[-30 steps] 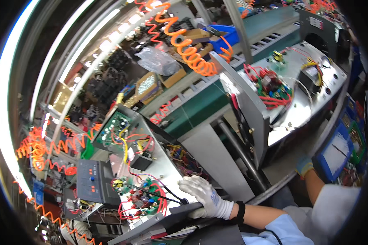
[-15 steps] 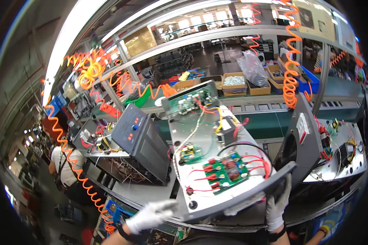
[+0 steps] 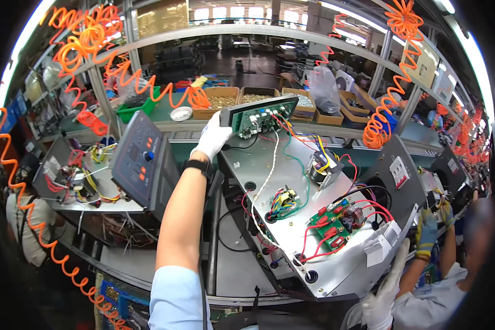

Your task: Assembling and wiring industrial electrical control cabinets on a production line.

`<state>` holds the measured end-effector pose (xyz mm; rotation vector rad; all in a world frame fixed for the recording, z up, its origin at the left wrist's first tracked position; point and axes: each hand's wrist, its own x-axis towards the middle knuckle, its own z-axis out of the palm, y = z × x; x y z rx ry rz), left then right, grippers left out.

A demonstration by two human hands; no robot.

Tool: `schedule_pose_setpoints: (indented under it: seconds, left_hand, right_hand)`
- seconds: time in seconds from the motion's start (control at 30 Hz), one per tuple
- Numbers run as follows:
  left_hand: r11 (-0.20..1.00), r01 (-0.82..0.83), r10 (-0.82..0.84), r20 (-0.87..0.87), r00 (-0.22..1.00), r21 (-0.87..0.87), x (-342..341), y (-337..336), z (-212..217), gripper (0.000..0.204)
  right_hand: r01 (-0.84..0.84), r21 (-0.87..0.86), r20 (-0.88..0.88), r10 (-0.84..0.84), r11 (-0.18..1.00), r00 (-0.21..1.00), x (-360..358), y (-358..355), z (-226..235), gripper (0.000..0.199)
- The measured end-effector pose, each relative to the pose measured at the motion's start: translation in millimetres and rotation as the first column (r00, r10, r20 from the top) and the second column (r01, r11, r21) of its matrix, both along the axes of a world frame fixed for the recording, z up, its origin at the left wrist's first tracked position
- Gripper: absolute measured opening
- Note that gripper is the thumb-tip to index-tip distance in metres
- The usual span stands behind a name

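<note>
An open metal chassis lies tilted before me, carrying a green circuit board with red wires, a black transformer and a small coil board. My left hand, in a white glove, reaches across to its far end. There it is closed on the left edge of the dark front panel, whose inner side bears a circuit board. At the near right, my gloved right hand lies with fingers stretched along the outside of the grey rear panel.
To the left stands another unit with a knobbed control panel. Further units line the right side, where a co-worker's yellow-and-blue gloved hands are busy. Boxes of small parts sit behind the line. Orange coiled hoses hang around the bench.
My left hand has gone from the chassis's near left corner to the far front panel and closed on it. The chassis has turned in view. A co-worker now shows at the right.
</note>
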<state>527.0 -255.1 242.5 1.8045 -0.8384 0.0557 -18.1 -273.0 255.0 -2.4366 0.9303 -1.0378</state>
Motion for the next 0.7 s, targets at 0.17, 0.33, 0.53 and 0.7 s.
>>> schedule_pose_setpoints:
  seconds: [0.17, 0.33, 0.53, 0.7]
  left_hand:
    - [0.975, -0.147, 0.081, 0.35, 0.933, 0.166, 48.3, -17.9, -32.7, 0.024]
    - [0.975, -0.14, 0.087, 0.284, 0.955, 0.172, 23.5, 2.2, -23.1, 0.02]
    - [0.986, -0.134, 0.094, 0.325, 0.941, 0.103, -27.3, 21.1, -30.4, 0.025]
    - [0.987, -0.157, 0.145, 0.203, 0.968, 0.043, -22.6, 63.4, -30.6, 0.013]
  right_hand:
    - [0.047, -0.105, 0.055, -0.042, 0.993, 0.998, 30.1, 42.4, -14.5, 0.12]
    - [0.276, -0.207, -0.114, -0.303, 0.939, 0.946, 15.9, 30.4, -56.4, 0.092]
    - [-0.079, -0.246, -0.37, -0.018, 0.966, 0.929, -56.8, -28.4, -59.6, 0.018]
    - [0.037, 0.119, -0.294, 0.0, 0.992, 0.956, -73.0, -28.8, -80.3, 0.032]
